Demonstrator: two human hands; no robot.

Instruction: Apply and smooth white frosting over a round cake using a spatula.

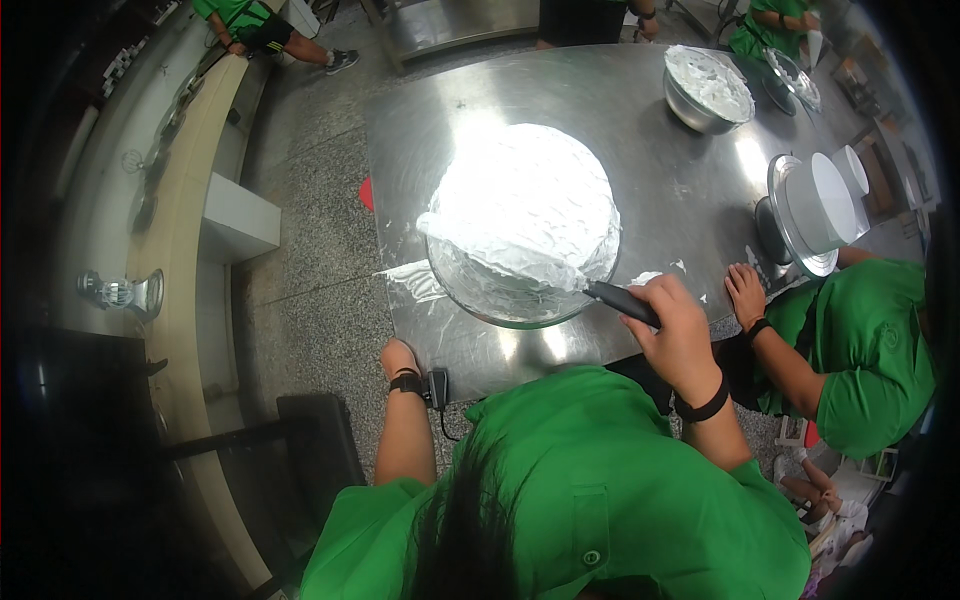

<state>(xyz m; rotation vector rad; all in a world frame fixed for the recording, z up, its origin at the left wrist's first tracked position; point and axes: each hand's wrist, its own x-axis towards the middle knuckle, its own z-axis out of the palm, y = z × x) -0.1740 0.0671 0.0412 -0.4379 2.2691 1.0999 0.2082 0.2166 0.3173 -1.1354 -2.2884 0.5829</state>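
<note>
My right hand is closed round the black handle of an icing spatula. Its long blade, coated in white cream, reaches left across the near part of a wide round layer of cream. The cream covers most of a round glass-like plate, whose near rim shows through smears. At the table's near left edge rests my left hand, beside a black plug-like adapter with a cord. The fingers of that hand are hidden.
A metal bowl heaped with cream stands at the far right of the steel table. Nearer right, a turntable carries a white cylinder. A co-worker's hand rests on the table nearby. Cream smears lie left.
</note>
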